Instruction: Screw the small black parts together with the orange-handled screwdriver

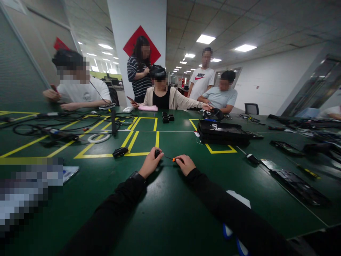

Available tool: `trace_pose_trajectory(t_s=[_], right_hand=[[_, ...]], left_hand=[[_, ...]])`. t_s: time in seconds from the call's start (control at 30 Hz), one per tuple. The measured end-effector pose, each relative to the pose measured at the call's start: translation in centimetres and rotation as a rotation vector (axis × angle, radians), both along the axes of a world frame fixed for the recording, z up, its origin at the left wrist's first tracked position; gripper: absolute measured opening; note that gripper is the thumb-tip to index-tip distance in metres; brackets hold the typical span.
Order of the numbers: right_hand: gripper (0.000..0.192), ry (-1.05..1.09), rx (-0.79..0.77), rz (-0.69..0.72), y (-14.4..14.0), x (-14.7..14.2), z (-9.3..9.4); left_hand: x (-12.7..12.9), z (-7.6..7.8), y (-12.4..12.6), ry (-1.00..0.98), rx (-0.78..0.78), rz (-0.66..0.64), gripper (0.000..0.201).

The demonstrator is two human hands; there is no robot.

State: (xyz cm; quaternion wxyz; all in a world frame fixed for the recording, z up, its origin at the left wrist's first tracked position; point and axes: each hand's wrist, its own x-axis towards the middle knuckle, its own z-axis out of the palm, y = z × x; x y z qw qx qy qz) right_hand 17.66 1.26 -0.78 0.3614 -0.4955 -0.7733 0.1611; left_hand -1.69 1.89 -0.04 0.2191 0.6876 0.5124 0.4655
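I had the green table (170,213) under both arms. L hand (149,164) was clamped on a small black part (157,153); R hand (185,164) gripped the orange-handled screwdriver (170,158), tip at the part between hands. Screw work looked underway, not finished; progress unclear.

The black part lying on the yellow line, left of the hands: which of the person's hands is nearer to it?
Left. The left hand is just right of the black part. The right hand, holding a screwdriver, is farther right, beyond the left hand.
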Motion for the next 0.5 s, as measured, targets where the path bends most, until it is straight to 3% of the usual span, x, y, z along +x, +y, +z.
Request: trace_pose_trajectory(t_s=[0.4,0.5], right_hand=[[0.012,0.027,0.051,0.011,-0.06,0.07,0.01],[0.022,-0.031,0.054,0.025,0.1,-0.01,0.13]], left_hand=[[-0.12,-0.26,0.17,-0.002,0.005,0.009,0.022],[-0.21,-0.34,0.23,-0.005,0.004,0.005,0.022]])
